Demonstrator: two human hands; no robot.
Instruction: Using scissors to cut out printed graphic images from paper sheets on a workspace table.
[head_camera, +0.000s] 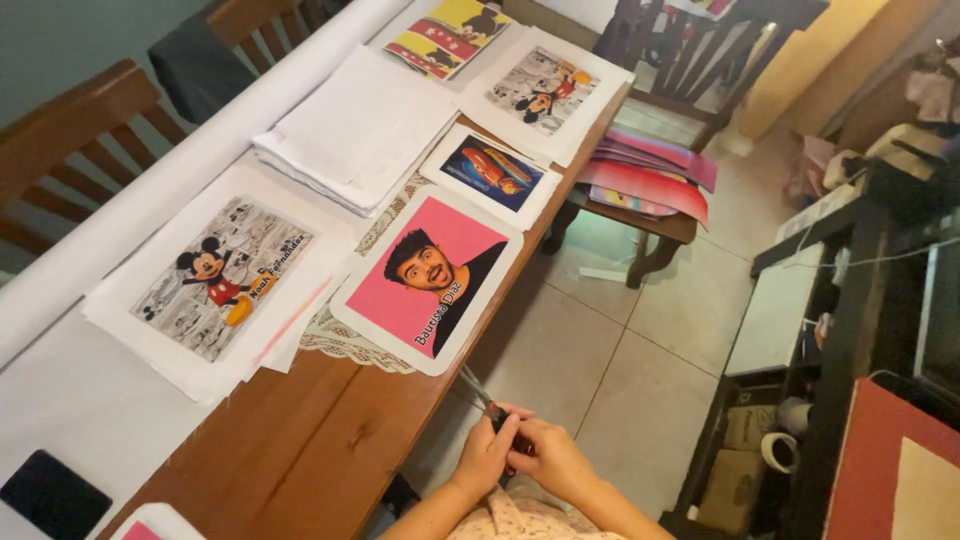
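Note:
My left hand (484, 457) and my right hand (553, 460) meet just off the wooden table's (320, 440) near edge, both closed around the dark handles of a pair of scissors (480, 396). The thin metal blades point up and left toward the lower corner of a pink printed sheet (430, 285) with a cartoon portrait, and stop just short of it. That sheet lies on a lace doily (345, 340). To its left lies a cartoon mouse print (225, 280) on white backing.
Further along the table lie a stack of white sheets (360, 130), a blue print with a red car (492, 175), another mouse print (545, 90) and a long white paper roll (180, 170). A chair (650, 225) holds pink sheets. A black shelf unit (860, 300) stands at right.

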